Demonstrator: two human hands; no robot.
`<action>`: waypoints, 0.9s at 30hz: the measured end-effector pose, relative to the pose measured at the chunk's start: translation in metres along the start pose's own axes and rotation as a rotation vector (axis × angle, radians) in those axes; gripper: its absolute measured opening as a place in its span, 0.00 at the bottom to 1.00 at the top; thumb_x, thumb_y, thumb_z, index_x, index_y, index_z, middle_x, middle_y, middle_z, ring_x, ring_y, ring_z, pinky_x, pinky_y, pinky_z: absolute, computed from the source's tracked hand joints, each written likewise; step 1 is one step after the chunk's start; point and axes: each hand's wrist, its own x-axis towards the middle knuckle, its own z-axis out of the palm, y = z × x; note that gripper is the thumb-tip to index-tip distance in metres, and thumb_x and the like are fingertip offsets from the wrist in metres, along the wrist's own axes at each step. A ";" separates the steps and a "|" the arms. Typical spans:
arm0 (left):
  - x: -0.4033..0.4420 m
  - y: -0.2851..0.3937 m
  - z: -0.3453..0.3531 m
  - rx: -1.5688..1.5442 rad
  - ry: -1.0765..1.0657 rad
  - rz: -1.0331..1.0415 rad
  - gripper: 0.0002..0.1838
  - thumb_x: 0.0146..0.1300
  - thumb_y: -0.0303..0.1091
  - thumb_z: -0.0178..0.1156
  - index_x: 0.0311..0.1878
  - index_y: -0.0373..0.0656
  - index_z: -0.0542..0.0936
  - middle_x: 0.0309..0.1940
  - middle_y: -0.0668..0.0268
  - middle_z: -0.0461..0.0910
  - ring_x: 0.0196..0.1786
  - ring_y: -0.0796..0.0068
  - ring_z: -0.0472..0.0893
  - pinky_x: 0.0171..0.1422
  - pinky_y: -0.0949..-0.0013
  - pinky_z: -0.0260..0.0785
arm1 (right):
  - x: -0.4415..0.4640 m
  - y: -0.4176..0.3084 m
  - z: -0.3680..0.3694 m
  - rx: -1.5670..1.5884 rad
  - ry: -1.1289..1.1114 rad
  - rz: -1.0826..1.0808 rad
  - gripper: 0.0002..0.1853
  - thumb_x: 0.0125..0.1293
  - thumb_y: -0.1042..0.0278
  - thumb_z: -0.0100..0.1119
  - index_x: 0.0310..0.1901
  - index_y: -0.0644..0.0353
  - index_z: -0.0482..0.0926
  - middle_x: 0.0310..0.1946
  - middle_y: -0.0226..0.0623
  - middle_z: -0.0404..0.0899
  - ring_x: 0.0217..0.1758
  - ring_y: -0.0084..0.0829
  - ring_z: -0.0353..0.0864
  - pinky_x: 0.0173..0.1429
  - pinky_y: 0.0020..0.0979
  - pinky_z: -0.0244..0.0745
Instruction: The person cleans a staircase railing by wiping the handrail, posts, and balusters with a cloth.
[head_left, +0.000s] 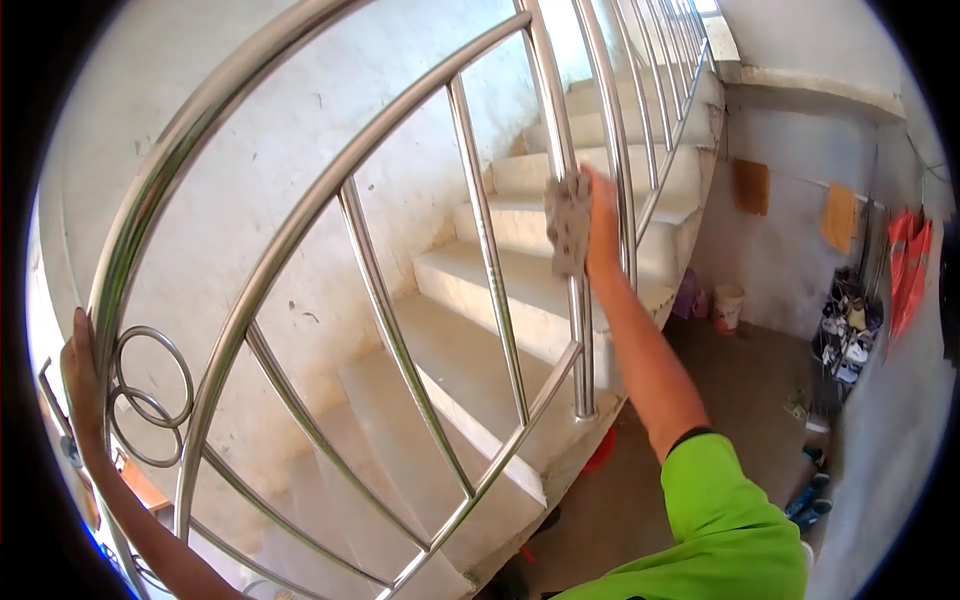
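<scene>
My right hand [601,222] is closed on a grey-brown cloth [568,228] with small dark marks or holes. It presses the cloth against an upright post [550,100] of the stainless steel stair railing. Part of the fingers is hidden behind the cloth and the post. At the far left, my left hand [82,375] grips the thick curved outer rail [150,215], beside two joined metal rings [152,360]. Thinner slanting bars [378,275] fill the railing between my hands.
Pale concrete steps [480,270] climb behind the railing along a stained wall [270,270]. Below on the right are a white bucket [727,308], a rack of shoes [848,325], a red folded umbrella [905,265], hanging orange cloths [840,217] and dark shoes [808,500].
</scene>
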 end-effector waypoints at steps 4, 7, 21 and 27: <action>-0.004 0.004 -0.001 -0.012 0.012 0.011 0.32 0.75 0.65 0.43 0.26 0.47 0.72 0.17 0.74 0.62 0.21 0.83 0.59 0.27 0.70 0.51 | 0.116 -0.020 0.041 -0.800 -0.065 -0.801 0.16 0.75 0.69 0.42 0.61 0.60 0.70 0.57 0.51 0.67 0.57 0.45 0.73 0.62 0.36 0.71; -0.005 0.005 0.001 -0.017 0.025 0.007 0.31 0.75 0.63 0.44 0.25 0.48 0.71 0.18 0.75 0.60 0.21 0.83 0.59 0.27 0.70 0.50 | 0.157 -0.055 0.066 -0.711 -0.126 -0.898 0.21 0.66 0.74 0.55 0.61 0.62 0.68 0.57 0.54 0.68 0.59 0.51 0.71 0.63 0.40 0.70; 0.009 -0.071 -0.030 0.408 0.145 0.072 0.33 0.77 0.59 0.42 0.72 0.42 0.67 0.53 0.54 0.77 0.59 0.56 0.77 0.62 0.53 0.68 | 0.307 -0.081 0.017 -1.154 0.085 -0.901 0.25 0.62 0.60 0.64 0.58 0.58 0.70 0.56 0.58 0.74 0.57 0.59 0.78 0.59 0.50 0.74; -0.035 0.056 -0.014 0.967 -0.076 0.107 0.30 0.74 0.52 0.52 0.62 0.32 0.70 0.50 0.38 0.76 0.54 0.38 0.76 0.60 0.43 0.66 | 0.278 -0.047 -0.030 -1.074 0.025 -0.553 0.22 0.66 0.54 0.57 0.56 0.59 0.72 0.51 0.55 0.77 0.53 0.52 0.79 0.56 0.47 0.74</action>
